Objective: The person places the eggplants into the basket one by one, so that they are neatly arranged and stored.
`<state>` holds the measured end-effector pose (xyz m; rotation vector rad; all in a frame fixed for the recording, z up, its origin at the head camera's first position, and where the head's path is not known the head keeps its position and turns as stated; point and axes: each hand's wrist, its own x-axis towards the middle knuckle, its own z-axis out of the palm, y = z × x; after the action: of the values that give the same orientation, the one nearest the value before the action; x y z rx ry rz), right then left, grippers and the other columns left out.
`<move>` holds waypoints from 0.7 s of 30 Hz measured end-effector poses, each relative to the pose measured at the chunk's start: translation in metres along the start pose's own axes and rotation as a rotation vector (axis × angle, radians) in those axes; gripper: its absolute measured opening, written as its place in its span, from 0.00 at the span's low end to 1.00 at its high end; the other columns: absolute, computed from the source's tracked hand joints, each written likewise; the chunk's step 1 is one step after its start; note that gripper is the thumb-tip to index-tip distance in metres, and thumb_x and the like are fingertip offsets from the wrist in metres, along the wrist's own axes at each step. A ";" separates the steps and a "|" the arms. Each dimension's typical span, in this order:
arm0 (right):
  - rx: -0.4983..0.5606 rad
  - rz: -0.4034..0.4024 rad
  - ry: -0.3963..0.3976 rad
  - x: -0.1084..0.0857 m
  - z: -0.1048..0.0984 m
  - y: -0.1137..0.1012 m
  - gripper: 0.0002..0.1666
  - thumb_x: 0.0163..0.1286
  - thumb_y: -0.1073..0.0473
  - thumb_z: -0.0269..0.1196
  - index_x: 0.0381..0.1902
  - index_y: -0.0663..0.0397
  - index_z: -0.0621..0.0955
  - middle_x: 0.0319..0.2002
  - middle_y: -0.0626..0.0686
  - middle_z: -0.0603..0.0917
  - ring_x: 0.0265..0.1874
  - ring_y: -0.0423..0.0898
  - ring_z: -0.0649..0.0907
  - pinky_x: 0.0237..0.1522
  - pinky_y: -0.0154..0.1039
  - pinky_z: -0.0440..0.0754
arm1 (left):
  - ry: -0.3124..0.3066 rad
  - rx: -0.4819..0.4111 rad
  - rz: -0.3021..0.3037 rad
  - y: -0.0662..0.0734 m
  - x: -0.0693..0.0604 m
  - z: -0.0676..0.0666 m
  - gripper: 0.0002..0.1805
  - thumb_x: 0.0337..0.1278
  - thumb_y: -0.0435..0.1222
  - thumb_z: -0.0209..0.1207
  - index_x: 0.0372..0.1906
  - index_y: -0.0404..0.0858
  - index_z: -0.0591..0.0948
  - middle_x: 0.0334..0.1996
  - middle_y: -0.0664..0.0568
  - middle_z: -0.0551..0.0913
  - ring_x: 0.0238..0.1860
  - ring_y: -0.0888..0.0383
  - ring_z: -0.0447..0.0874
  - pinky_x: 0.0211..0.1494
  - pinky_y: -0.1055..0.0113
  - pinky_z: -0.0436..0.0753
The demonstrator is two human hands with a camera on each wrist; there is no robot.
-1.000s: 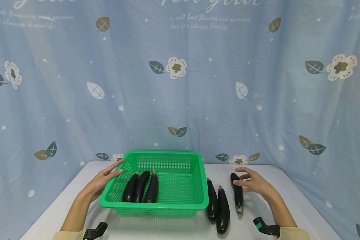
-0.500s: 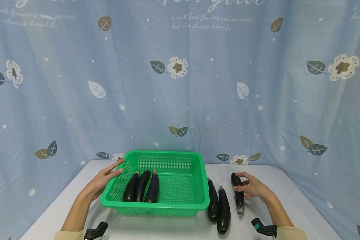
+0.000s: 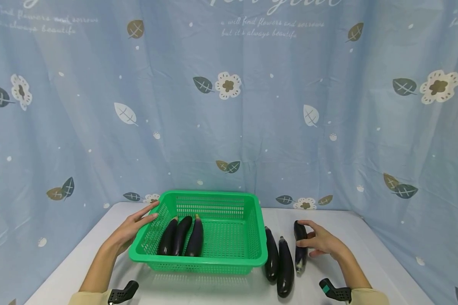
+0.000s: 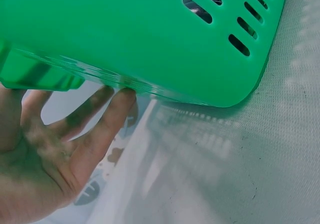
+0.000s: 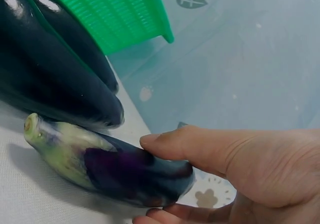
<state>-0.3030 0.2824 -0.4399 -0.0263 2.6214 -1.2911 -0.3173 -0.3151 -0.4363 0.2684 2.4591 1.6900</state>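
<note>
The right hand (image 3: 322, 240) pinches the upper part of a dark eggplant (image 3: 301, 252) lying right of two others. In the right wrist view the thumb of the right hand (image 5: 240, 169) is on one side of this eggplant (image 5: 120, 171) and fingertips are on the other; its pale stem end points away. The left hand (image 3: 127, 232) rests with fairly straight fingers on the left rim of a green basket (image 3: 198, 261). In the left wrist view the fingertips of the left hand (image 4: 55, 154) touch the side of the basket (image 4: 150, 44).
Three eggplants (image 3: 194, 239) lie side by side in the left part of the basket. Two more eggplants (image 3: 285, 269) lie on the white table (image 3: 213, 292) just right of it. A blue patterned curtain (image 3: 175, 127) hangs behind the table.
The right hand has closed in on the rightmost eggplant and taken it between thumb and fingers; its lower end has swung slightly left. The left hand stays at the basket rim.
</note>
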 end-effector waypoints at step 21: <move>-0.013 0.031 0.032 0.002 0.004 0.000 0.47 0.58 0.60 0.70 0.73 0.50 0.63 0.53 0.69 0.77 0.37 0.49 0.84 0.34 0.47 0.87 | 0.022 0.018 0.003 0.003 -0.001 0.002 0.36 0.71 0.54 0.50 0.78 0.60 0.51 0.80 0.48 0.34 0.77 0.30 0.35 0.69 0.25 0.53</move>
<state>-0.3041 0.2795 -0.4425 0.0335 2.6460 -1.2750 -0.3158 -0.3130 -0.4344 0.2566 2.4921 1.6809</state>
